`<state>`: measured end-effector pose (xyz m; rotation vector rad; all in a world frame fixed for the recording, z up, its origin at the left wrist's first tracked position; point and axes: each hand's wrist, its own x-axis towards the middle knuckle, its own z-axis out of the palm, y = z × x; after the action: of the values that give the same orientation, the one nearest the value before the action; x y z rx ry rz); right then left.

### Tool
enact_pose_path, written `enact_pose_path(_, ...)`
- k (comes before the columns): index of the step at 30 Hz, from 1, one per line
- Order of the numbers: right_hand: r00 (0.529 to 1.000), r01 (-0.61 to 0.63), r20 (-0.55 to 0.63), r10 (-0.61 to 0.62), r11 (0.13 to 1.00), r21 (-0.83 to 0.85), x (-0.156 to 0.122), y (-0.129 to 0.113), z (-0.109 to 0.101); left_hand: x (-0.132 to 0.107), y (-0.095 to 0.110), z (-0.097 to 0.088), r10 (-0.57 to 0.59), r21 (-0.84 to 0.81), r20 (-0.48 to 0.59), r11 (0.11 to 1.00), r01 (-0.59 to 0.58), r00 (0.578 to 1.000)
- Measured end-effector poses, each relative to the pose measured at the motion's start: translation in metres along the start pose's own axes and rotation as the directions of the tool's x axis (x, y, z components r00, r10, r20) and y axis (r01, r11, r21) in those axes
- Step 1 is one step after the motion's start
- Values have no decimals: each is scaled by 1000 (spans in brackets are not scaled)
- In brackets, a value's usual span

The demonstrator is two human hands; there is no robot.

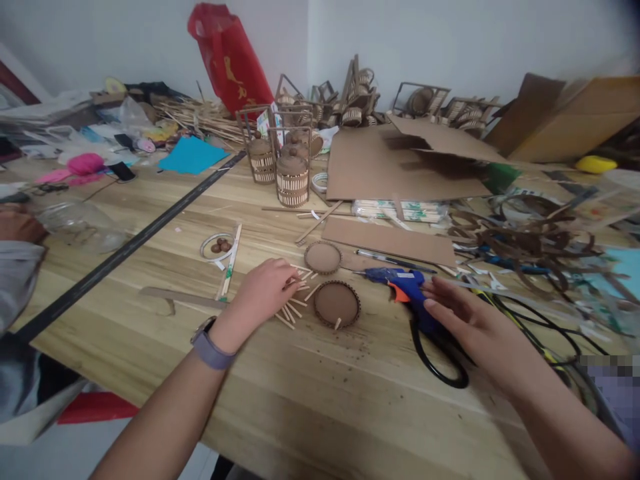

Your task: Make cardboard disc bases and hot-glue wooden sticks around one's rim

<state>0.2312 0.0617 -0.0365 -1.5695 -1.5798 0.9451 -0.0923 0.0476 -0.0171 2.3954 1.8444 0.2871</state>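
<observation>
My left hand point(267, 290), with a watch on its wrist, pinches at the pile of short wooden sticks point(287, 312); its fingertips close on one of them. Just right of the pile is a round brown disc with a ridged rim point(337, 303), one short stick standing at its near edge. A second, paler disc point(323, 257) lies behind it. My right hand point(457, 310) is beside the handle of a blue hot glue gun point(410, 283) with an orange trigger. Its fingers are stretched and apart, not wrapped round the handle; whether they touch it I cannot tell.
Small slatted containers in frames point(293, 180) stand at the back. Cardboard sheets point(365, 160) and brown strip coils point(530, 233) lie right. Brown beads point(221, 247) sit inside a tape ring. Another person's arm point(20, 267) rests at the far left, beyond a black strip.
</observation>
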Motion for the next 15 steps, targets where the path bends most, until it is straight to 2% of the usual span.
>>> enact_pose_path(3, 991, 125, -31, -129, 985, -122, -5, 2, 4, 0, 4, 3, 28, 67, 47, 997, -31, 998)
enact_pose_path(7, 959, 265, -27, -282, 927, -263, -16, -5, 10, -2, 12, 6, 9, 105, 37, 994, -13, 999)
enact_pose_path(15, 834, 510, -18, -552, 783, -356, -34, -25, 18, -3, 15, 2, -47, 123, 6, 991, 46, 999)
